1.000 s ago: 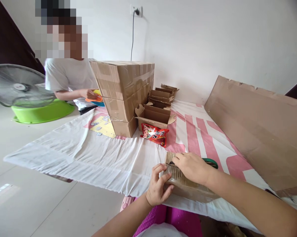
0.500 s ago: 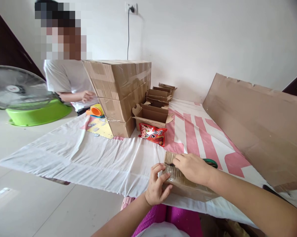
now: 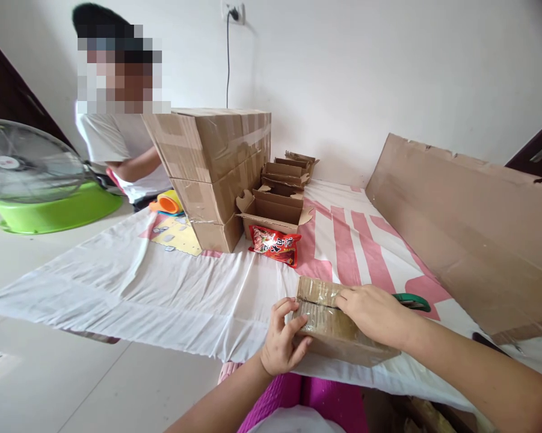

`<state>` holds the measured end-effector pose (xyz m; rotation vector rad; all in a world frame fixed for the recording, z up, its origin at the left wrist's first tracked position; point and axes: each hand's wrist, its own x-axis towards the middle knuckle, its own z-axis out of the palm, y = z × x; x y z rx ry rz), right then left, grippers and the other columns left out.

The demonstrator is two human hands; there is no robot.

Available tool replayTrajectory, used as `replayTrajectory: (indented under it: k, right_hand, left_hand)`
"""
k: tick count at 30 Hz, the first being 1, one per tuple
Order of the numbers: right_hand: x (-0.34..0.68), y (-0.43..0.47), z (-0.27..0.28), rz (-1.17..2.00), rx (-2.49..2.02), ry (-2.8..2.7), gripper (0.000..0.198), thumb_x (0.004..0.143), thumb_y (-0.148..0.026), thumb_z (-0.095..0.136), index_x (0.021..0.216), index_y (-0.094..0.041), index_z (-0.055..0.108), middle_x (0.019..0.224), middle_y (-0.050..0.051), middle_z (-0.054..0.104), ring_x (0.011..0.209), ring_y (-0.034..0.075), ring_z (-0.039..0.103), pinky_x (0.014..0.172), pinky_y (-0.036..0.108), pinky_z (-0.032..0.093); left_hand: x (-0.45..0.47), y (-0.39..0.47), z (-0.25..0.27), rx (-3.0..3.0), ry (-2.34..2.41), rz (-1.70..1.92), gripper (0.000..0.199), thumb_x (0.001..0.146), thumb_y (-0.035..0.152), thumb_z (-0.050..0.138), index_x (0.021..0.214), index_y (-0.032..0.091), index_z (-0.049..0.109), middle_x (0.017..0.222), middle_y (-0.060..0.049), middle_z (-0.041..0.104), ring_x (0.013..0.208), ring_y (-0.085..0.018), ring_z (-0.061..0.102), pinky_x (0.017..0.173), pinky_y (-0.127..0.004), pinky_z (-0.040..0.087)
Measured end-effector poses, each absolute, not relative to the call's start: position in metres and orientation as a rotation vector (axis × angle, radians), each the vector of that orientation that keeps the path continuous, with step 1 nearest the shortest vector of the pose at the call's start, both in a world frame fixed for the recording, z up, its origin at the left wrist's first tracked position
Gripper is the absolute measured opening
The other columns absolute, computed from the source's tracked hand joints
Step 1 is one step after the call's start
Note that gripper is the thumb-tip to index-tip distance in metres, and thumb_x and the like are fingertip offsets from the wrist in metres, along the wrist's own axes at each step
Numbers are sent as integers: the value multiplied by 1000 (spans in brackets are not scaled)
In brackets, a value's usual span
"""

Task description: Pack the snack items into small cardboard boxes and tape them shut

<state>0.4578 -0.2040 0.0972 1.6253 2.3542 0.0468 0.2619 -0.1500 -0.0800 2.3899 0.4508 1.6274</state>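
Observation:
A taped cardboard box (image 3: 343, 346) lies near the front edge of the cloth-covered table. My left hand (image 3: 283, 340) is closed around its left end, fingertips on the top edge and thumb against the near side. Over the top, my right hand (image 3: 372, 313) is closed on a pair of scissors (image 3: 412, 302) whose green looped handle sticks out behind it. The blades are hidden under the fingers. A dark slit runs along the clear tape on the box's top, left of my right hand. Beyond the box lies a red printed food packet (image 3: 275, 245).
Several open cardboard boxes (image 3: 275, 210) stand in a row behind the packet. Taped boxes (image 3: 216, 174) are stacked to their left. A large cardboard sheet (image 3: 460, 234) leans on the right. A person (image 3: 130, 144) sits beyond the stack, near a fan (image 3: 22, 162).
My right hand has slid to the right along the box top with the scissors, baring more of the slit. My left hand keeps its hold. The other person's hand has moved behind the stack.

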Motion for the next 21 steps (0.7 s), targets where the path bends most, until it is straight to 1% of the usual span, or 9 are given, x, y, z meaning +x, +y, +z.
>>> replayTrajectory:
  k: [3,9,13,17,19,21]
  right_hand:
    - [467,-210,99,44,1621,2314,28,85,-2,44,89,-18,66,89,6,72,81,21,68,65,29,43]
    - [503,-234,102,5,1739,2106,30,82,0,44,84,-18,67,85,6,72,77,22,68,59,29,37]
    - [525,-250,102,26,1843,2114,28,85,-4,44,84,-20,67,81,5,70,73,21,66,58,30,34]
    - [535,-256,98,61,1875,2170,23,91,-11,44,85,-22,64,82,1,68,72,17,63,58,28,32]
    - [538,-257,93,130,1904,2206,22,94,-15,42,87,-23,62,82,0,65,70,17,61,56,28,31]
    - [541,-257,86,238,1913,2248,22,94,-15,41,87,-22,61,79,0,63,67,16,59,55,29,30]
  left_hand:
    - [259,-150,-80,2418,465,1610,32,86,22,54,117,17,49,122,-15,42,119,-32,43,93,-55,46]
    - [258,-151,-80,2424,498,1596,34,85,20,56,118,17,49,123,-15,43,119,-31,44,94,-54,47]
    - [260,-152,-81,2398,492,1601,35,84,19,55,119,19,48,124,-15,42,119,-31,44,94,-53,47]
    - [259,-152,-83,2367,500,1620,36,84,18,55,120,20,47,124,-14,41,120,-31,44,95,-55,47]
    - [259,-152,-83,2361,517,1628,37,84,17,55,120,20,47,123,-13,41,120,-31,43,95,-55,47]
    - [258,-153,-82,2371,529,1623,37,83,15,56,119,20,48,123,-13,41,119,-31,43,95,-55,47]
